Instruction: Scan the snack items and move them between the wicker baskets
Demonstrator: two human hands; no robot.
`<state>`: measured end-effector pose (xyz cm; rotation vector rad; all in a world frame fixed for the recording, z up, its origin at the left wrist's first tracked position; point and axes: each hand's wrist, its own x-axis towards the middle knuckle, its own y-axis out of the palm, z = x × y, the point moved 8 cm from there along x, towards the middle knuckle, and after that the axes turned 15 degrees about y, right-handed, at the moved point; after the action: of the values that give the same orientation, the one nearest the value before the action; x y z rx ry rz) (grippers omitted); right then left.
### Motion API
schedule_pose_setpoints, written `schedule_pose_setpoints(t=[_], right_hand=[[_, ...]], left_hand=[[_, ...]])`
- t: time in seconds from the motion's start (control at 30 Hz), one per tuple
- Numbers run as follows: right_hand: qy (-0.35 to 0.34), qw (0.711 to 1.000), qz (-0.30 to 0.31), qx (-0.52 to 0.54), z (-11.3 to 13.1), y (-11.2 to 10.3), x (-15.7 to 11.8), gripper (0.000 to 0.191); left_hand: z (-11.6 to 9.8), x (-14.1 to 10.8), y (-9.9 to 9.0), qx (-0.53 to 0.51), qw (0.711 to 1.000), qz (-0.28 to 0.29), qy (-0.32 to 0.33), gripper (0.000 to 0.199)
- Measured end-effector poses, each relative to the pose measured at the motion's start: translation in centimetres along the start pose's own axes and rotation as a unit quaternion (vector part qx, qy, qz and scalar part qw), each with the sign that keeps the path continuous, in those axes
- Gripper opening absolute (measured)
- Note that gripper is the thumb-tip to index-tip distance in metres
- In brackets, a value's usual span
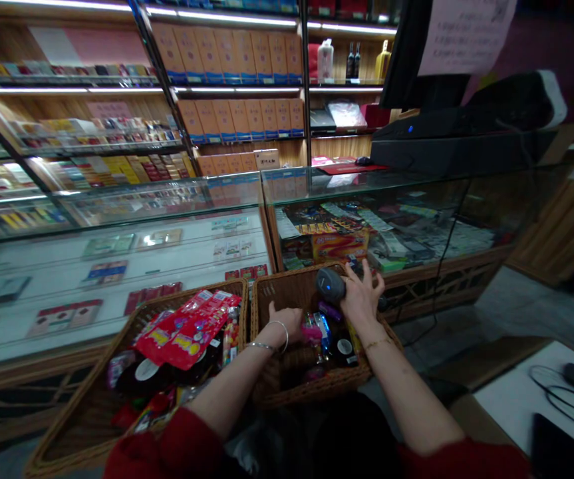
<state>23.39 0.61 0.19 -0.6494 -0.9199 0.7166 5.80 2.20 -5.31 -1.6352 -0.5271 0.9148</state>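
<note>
My right hand [361, 296] grips a dark handheld barcode scanner [330, 286] with a small blue light, over the right wicker basket [311, 396]. Some of its fingers are spread, and the scanner's handle is mostly hidden. Inside that basket, my left hand [285, 324] is closed at a pink item [311, 334], thumb raised; its fingertips are partly hidden. Beside the pink item lie a shiny blue packet [323, 327], a purple packet [330, 310] and a dark package with a round white label [344, 347].
A second wicker basket [87, 452] on the left holds red packets [187, 329] and other snacks. Behind both baskets runs a glass display counter [197, 243]. A monitor stand [436, 93] rises at right. A white surface [521, 379] with cables and a black phone-like device [559, 446] lies lower right.
</note>
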Motion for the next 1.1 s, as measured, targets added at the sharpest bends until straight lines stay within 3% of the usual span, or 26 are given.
schedule_pose_setpoints(t=[0.13, 0.27, 0.37, 0.63, 0.83, 1.1], right_hand=[[0.004, 1.0, -0.006, 0.008, 0.1, -0.3, -0.1, 0.036], [0.002, 1.0, -0.016, 0.009, 0.3, -0.6, -0.3, 0.036], [-0.007, 1.0, -0.024, 0.01, 0.7, -0.7, -0.5, 0.036], [-0.044, 0.998, -0.029, 0.023, 2.2, -1.3, -0.9, 0.027], [-0.052, 0.998, 0.004, 0.04, 4.0, -1.5, -0.8, 0.027], [-0.084, 0.994, 0.008, 0.067, 7.0, -1.2, -2.0, 0.024]], left_hand=[[1.0, -1.3, -3.0, 0.026, 0.997, -0.072, -0.004, 0.036], [2.3, -3.8, -6.5, 0.057, 0.978, -0.2, 0.0, 0.027], [3.9, -5.7, -7.9, 0.069, 0.959, -0.274, -0.019, 0.029], [7.9, -7.8, -7.8, 0.072, 0.917, -0.381, -0.094, 0.034], [8.4, -8.5, -7.8, 0.078, 0.897, -0.42, -0.113, 0.031], [8.6, -8.8, -7.5, 0.076, 0.893, -0.425, -0.128, 0.036]])
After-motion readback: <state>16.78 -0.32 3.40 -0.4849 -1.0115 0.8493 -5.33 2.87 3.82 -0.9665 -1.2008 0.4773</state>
